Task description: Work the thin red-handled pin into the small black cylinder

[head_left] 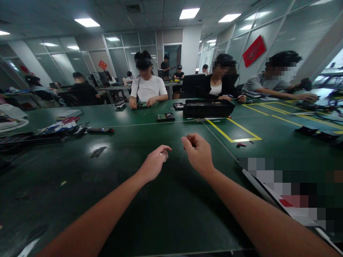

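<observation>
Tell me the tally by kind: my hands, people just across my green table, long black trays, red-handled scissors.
Left hand, right hand: 2
People across (white shirt, black jacket, grey shirt): 3
Long black tray: 1
Red-handled scissors: 1
Total: 7

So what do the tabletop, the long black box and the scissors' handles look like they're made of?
Tabletop: smooth, semi-gloss, perhaps rubber or laminate; it reflects light in a patch.
Long black box: dull, straight-walled plastic or painted metal; can't tell which.
Scissors' handles: probably smooth plastic, judging by their solid red colour.
</observation>
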